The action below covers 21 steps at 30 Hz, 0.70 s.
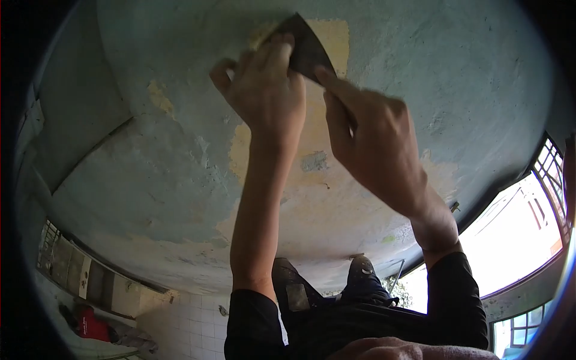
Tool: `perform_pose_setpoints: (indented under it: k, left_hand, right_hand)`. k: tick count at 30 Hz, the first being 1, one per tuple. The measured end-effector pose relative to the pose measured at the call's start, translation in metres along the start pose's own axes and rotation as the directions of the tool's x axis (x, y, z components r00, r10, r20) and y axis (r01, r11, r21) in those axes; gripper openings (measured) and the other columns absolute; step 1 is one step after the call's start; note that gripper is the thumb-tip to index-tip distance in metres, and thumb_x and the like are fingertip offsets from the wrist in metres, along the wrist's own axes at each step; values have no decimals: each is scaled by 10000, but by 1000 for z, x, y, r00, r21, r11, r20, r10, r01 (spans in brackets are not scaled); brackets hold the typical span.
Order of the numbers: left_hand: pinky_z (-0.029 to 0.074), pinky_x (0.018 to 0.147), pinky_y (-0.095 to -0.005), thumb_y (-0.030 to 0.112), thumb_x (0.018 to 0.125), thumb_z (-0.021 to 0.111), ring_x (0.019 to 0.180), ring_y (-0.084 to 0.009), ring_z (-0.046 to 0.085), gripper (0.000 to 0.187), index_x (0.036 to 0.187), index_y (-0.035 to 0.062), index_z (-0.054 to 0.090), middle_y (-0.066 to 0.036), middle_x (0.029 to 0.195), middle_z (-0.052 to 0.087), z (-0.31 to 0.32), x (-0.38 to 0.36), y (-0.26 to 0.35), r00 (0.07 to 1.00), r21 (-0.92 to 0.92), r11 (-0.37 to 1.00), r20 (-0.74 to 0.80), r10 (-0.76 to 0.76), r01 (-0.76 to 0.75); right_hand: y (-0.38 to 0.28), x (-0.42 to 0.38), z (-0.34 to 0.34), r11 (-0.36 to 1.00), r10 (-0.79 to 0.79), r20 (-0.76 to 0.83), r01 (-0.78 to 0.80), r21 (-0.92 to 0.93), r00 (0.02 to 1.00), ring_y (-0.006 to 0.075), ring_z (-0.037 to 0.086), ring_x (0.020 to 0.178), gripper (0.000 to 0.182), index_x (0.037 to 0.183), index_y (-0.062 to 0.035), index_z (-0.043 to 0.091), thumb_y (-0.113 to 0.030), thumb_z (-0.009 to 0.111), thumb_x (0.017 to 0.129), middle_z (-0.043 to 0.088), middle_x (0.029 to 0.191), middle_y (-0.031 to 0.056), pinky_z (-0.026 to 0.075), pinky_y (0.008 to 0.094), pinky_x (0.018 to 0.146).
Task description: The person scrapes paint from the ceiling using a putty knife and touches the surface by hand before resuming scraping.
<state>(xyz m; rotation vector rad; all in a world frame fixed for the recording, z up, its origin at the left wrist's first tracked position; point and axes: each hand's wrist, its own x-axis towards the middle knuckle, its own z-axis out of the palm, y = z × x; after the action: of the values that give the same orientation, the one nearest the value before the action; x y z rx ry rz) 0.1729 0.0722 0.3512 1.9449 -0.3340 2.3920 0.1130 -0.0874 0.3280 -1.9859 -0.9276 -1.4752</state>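
Note:
A dark, wide-bladed scraper [309, 53] lies against the blue-green wall [456, 78], over a yellowish patch where the paint is gone. My right hand [378, 132] is wrapped round its handle, with the index finger stretched along the blade. On the blade's left side, the fingertips of my left hand [264, 84] press on the scraper, while its other fingers are bent and a little apart. Bare yellowish and whitish areas of wall show between and below my forearms.
At the lower left, a person in a red top [93, 324] is by a doorway near white tiles [192, 324]. A bright window with a grille [552, 180] is on the right. My knees show at the bottom, close to the wall.

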Motion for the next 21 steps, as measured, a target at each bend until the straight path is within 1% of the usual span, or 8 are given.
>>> perform_pose_setpoints:
  k: [2,4,6,9,10,12,16,21]
  left_hand:
    - [374,916,-403,2,740,682,842,-139,696,265,960,124,766,7,933,780,-1,-17,-6,1000,-14,1000,-24,-8,8]
    - [373,918,-405,7,740,682,848,-143,696,266,962,127,764,8,938,780,2,-5,-12,998,-34,999,-54,-21,19]
    - [369,917,-406,6,730,683,853,-141,694,273,957,137,760,17,945,780,6,11,-23,994,-39,999,-110,-18,14]
    - [368,912,-399,10,729,697,835,-137,691,256,942,139,755,27,915,773,-6,6,-19,998,25,999,-52,-42,43]
    - [367,909,-394,11,736,707,826,-130,690,241,934,139,754,31,905,771,-10,2,-18,999,53,998,-23,-43,44]
    - [368,908,-391,14,745,718,813,-121,686,220,922,140,752,36,892,766,-9,-5,-21,998,43,998,-56,-40,42]
    - [370,908,-385,17,763,742,777,-97,669,181,891,145,744,49,860,755,-3,-1,-22,992,-16,998,-111,-64,62]
    - [372,909,-391,30,756,740,776,-113,672,170,884,141,744,40,847,753,1,1,-26,990,23,999,-139,-26,29]
  right_hand:
    - [0,-8,7,999,-36,-16,36,-7,999,127,571,441,262,1195,6,725,-17,652,944,625,573,104,425,302,437]
    - [-1,5,8,997,-75,-31,75,-24,997,136,568,434,266,1197,7,722,-16,652,941,614,563,100,426,306,437]
    - [-4,22,11,999,-21,8,20,50,1000,161,578,438,271,1196,7,720,-8,651,934,611,564,111,435,320,445]
    - [-8,24,6,998,-33,18,32,47,999,168,580,442,267,1189,13,718,-7,655,930,608,565,122,435,331,447]
    - [-9,18,6,998,-32,17,31,47,999,168,580,442,267,1189,13,718,-7,655,930,608,565,122,435,331,447]
    - [-11,9,8,999,-46,65,45,21,997,164,585,447,249,1169,22,725,-13,660,930,624,580,128,434,330,447]
    - [-13,16,7,998,-56,76,53,33,996,161,586,450,233,1152,29,729,-17,662,934,642,594,123,432,325,443]
    - [-6,16,12,997,-76,55,76,15,996,128,584,455,227,1147,38,732,-4,650,939,649,595,115,430,300,438]
